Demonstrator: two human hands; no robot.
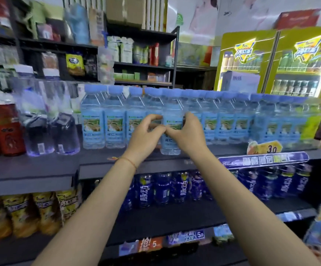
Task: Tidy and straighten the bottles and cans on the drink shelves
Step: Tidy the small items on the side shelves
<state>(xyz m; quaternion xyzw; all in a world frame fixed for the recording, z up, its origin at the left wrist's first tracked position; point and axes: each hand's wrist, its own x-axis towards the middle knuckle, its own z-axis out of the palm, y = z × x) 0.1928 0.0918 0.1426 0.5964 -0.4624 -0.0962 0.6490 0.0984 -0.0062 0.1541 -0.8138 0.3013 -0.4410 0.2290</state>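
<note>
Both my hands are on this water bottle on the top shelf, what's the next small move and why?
Probably slide the water bottle back a little. The left hand and right hand hold it by the label, and its base sits nearer the shelf edge than the row of matching bottles, so it seems out of line.

Two hands reached in, the left hand (145, 131) and the right hand (186, 131). On the top shelf (40, 166) stood two red cans (2, 129) and two tall clear bottles (50, 116). The front row of blue-capped water bottles (113, 120) ran to about a dozen; blur hid the far end. Below were four yellow-labelled bottles (21, 214) and two fridges (274, 62) behind.
</note>
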